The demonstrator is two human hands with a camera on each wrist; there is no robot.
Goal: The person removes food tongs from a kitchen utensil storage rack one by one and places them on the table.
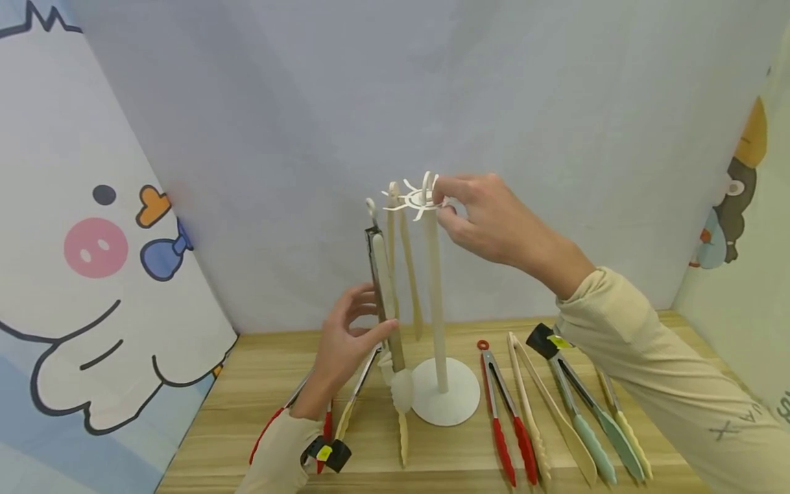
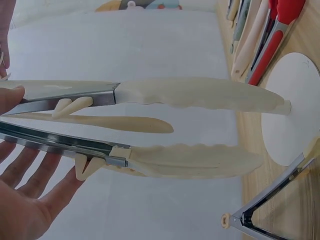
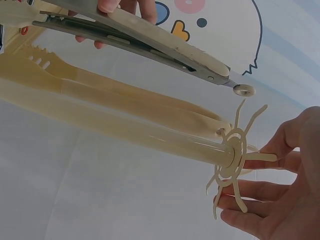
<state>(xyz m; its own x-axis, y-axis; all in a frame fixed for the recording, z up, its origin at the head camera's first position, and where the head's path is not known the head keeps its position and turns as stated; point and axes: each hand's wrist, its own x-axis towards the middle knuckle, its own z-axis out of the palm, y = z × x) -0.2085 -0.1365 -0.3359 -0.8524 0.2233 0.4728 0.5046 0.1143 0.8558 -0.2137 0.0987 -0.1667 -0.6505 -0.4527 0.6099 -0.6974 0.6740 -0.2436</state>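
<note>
My left hand (image 1: pixel 345 333) holds a pair of steel tongs (image 1: pixel 387 295) with cream silicone heads. They hang heads down, their pull ring (image 3: pixel 244 90) at the top beside the stand's hooks. In the left wrist view, the thumb lies on one arm of these tongs (image 2: pixel 200 92) and the fingers on the other; the arms stand slightly apart. At the top of a white utensil stand (image 1: pixel 436 309), my right hand (image 1: pixel 494 219) pinches a prong of the hook ring (image 3: pixel 231 155) between thumb and forefinger. Beige tongs (image 3: pixel 140 100) hang from another hook, behind the held pair.
On the wooden table (image 1: pixel 210 425), right of the stand's round base (image 1: pixel 459 408), lie red-tipped tongs (image 1: pixel 503 439), beige tongs (image 1: pixel 570 439) and teal tongs (image 1: pixel 592 439). Red tongs (image 1: pixel 265 436) and yellow-tipped tongs (image 1: pixel 344 418) lie on the left. A pale cloth wall (image 1: pixel 296 137) rises behind.
</note>
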